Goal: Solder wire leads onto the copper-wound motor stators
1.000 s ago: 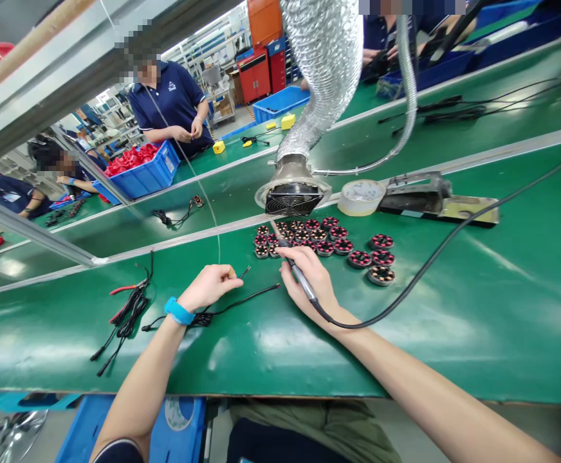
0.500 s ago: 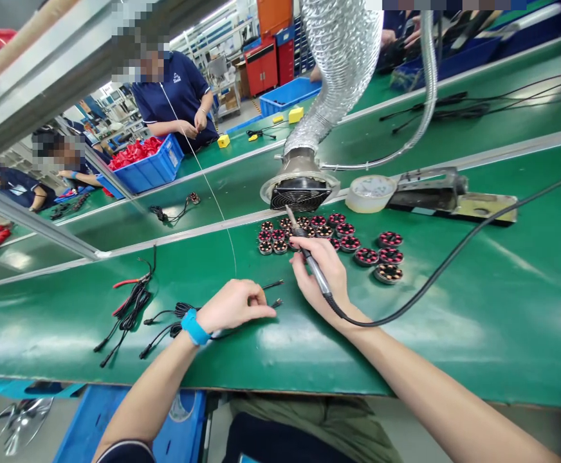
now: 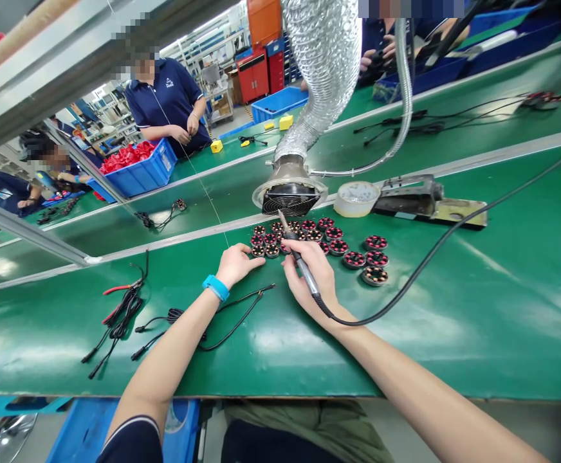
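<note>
My right hand (image 3: 312, 276) is wrapped round a soldering iron (image 3: 304, 265), its tip pointing up and away in front of the fan. A thin solder wire (image 3: 208, 193) comes down from above and runs to my left hand (image 3: 237, 263), whose fingers are curled and partly hidden. The left thumb reaches to the near-left edge of a group of round coil-wound stators (image 3: 271, 251), some with red and some with copper-coloured windings. It looks close to a stator; contact cannot be told. Below the left hand, black cables (image 3: 235, 334) lie with bare ends pointing right.
A fume duct with a fan (image 3: 290, 199) hangs behind the stators. Right of it are a tape roll (image 3: 356, 198) and an iron stand (image 3: 430, 206). More cables with red-handled pliers (image 3: 116, 289) lie left. The iron's cord (image 3: 406, 296) crosses the right side. Co-workers sit opposite.
My left hand has moved up and away from the cable ends to the stators, the wire shifting with it. My right hand keeps the soldering iron in much the same pose. The view has shifted slightly.
</note>
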A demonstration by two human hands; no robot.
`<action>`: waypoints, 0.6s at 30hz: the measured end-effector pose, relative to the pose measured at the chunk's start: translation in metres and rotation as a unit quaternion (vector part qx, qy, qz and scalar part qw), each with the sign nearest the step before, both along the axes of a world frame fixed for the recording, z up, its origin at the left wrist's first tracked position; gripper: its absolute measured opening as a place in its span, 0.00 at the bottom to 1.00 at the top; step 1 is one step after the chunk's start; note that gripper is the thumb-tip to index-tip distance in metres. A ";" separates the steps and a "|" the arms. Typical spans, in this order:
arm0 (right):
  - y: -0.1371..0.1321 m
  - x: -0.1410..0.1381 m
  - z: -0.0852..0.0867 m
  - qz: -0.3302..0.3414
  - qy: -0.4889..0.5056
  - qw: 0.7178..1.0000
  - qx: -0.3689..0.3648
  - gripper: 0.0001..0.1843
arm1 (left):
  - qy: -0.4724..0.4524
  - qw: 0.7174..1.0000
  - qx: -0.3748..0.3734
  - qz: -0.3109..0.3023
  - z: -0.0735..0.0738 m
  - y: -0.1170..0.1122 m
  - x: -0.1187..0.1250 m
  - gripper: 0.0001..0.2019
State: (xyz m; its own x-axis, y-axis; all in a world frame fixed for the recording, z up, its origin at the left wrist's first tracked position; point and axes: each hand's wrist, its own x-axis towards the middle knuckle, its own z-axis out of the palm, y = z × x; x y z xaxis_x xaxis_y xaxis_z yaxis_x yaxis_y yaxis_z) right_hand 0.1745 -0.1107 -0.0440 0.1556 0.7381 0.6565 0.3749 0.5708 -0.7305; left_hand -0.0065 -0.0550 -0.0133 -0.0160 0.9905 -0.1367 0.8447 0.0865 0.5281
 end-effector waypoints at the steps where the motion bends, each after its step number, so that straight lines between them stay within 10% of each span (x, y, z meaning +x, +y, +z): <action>1: 0.000 0.000 0.000 0.001 -0.003 1.000 -0.002 0.20 | -0.002 1.000 0.012 0.005 -0.002 0.002 0.002 0.24; 8: -0.001 -0.001 0.002 0.007 0.000 1.000 0.002 0.20 | 0.011 0.999 0.045 0.015 -0.007 -0.002 0.008 0.17; 18: -0.001 0.000 0.007 0.005 0.016 1.000 0.001 0.21 | -0.009 0.998 0.028 -0.060 0.003 -0.065 -0.001 0.20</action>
